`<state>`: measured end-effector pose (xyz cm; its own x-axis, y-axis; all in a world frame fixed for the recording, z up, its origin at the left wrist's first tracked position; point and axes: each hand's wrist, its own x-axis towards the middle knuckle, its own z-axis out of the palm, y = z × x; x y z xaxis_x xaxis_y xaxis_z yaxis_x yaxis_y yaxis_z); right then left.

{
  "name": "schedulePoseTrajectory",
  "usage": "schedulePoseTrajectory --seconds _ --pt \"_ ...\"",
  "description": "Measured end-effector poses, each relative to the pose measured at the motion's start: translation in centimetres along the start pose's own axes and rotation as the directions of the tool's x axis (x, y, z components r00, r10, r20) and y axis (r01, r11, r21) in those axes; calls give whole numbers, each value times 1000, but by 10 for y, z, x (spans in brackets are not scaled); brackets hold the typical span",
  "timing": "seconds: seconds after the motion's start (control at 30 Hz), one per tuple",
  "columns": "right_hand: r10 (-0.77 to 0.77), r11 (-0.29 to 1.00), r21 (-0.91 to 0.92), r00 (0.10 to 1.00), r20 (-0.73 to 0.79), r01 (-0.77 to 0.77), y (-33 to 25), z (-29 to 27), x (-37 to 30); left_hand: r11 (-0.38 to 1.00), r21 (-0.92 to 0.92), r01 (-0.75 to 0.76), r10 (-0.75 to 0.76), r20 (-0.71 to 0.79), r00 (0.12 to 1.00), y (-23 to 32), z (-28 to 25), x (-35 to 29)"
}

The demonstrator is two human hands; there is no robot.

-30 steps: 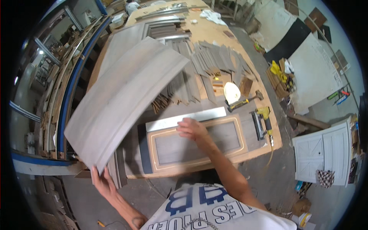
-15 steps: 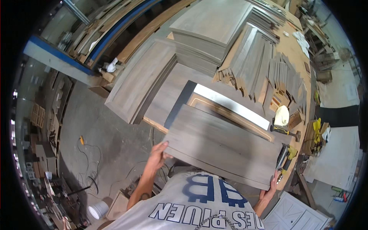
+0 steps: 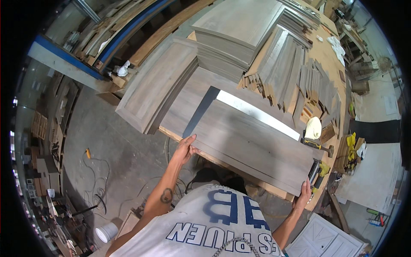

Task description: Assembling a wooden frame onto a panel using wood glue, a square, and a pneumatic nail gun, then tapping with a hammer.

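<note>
Btwn 2 hands [image 3: 185, 151]: 1 gray panel [image 3: 252, 146]

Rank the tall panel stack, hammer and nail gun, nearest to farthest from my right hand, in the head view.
1. Nail gun, just beyond your right hand.
2. Hammer, beyond the nail gun.
3. Tall panel stack, upper middle.

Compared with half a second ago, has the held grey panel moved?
Yes, the panel has moved forward, toward the white strip.

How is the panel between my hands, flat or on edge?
Flat or nearly so: the gray panel has its broad face upward.
</note>
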<state>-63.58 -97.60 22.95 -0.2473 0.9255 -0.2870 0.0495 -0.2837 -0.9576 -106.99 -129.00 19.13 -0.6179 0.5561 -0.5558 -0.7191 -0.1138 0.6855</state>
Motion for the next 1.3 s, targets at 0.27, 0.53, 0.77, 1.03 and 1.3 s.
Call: schedulePoseTrajectory --seconds 0.27,0.53,0.77,1.03,1.3 --pt "-6 999 -37 999 -48 4 14 -9 5 998 25 52 -51 -29 998 -1 0 13" --pt "-40 924 -381 989 -142 -17 24 -15 12 998 -40 37 -40 -81 996 3 16 5" --pt "-26 920 -390 991 -132 -28 17 11 7 995 -81 -58 57 -15 998 -5 11 -14" --pt "-1 797 -599 992 -128 -76 5 16 8 961 275 5 35 -141 989 -18 13 -14" --pt "-80 530 -847 997 -12 32 3 27 27 929 370 -14 111 -244 963 -31 -3 -26"
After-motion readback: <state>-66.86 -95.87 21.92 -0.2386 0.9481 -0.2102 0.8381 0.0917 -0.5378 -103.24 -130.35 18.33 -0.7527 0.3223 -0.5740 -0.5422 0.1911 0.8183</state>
